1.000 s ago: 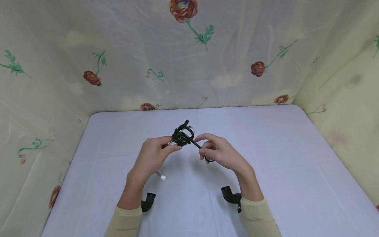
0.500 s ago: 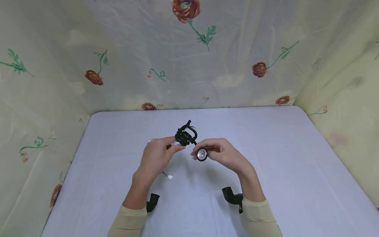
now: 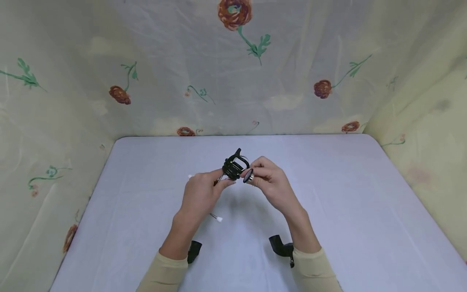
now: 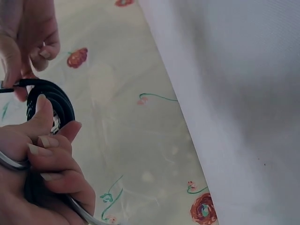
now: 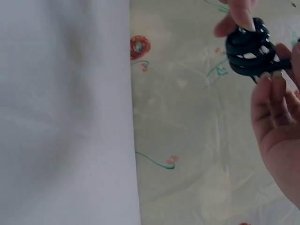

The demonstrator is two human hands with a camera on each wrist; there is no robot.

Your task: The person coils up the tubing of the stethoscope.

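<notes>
Left hand [image 4: 35, 178] grips coiled tubing [image 4: 51, 105], seemingly.

Wore a long top in a pale cream-yellow colour. Had soft sleeves [image 3: 164, 273] reaching down to both wrists, left and right, with plain cuffs. Carried a small black camera mount [image 3: 194, 250] strapped under the left wrist and another black one [image 3: 281, 248] under the right wrist. Kept both hands bare, with short, plain fingernails [image 4: 45, 141].
</notes>
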